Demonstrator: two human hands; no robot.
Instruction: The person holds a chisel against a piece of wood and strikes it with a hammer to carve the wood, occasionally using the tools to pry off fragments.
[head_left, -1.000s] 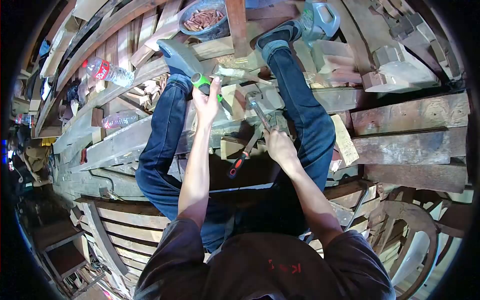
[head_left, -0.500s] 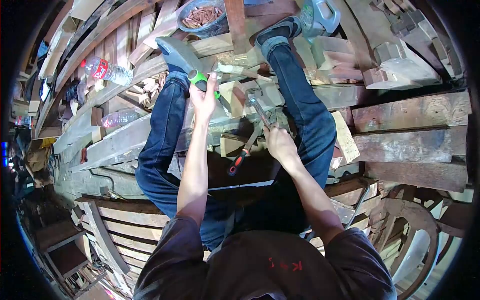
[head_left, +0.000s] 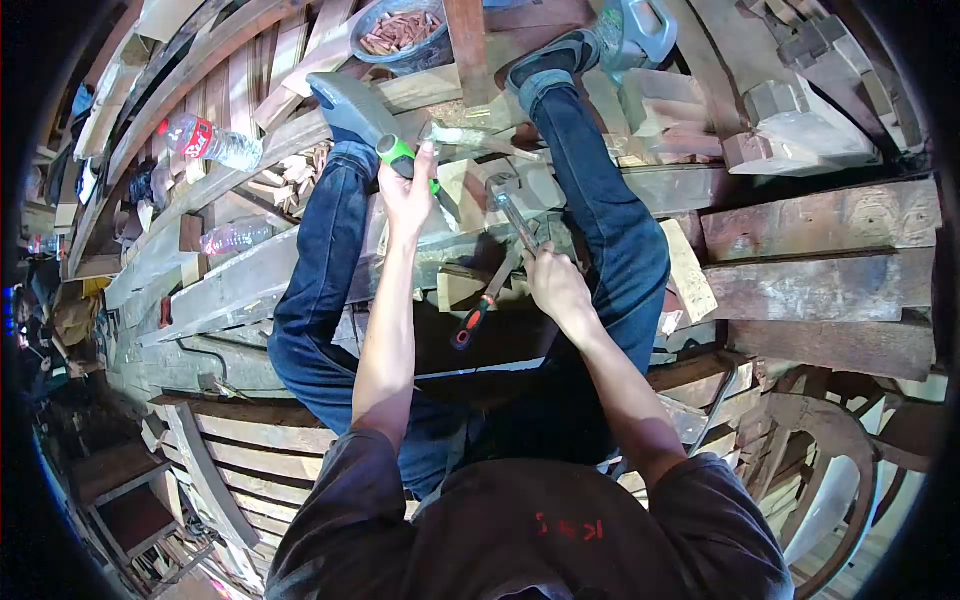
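Chisel [head_left: 394, 151] is gripped by its handle in the curled left hand [head_left: 407, 200], with its blade slanted down near a block [head_left: 464, 190]; contact cannot be made out. A hammer [head_left: 513, 215] is held by its shaft in the closed right hand [head_left: 556, 284]. A red-handled tool [head_left: 470, 325] juts past the beam's [head_left: 426, 264] near edge. Some work seems done, sticks [head_left: 398, 34] being heaped in the bucket [head_left: 408, 65]; how much is left cannot be told.

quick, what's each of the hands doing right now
Left hand: closed around a green-and-black handle.
Right hand: closed around a hammer.
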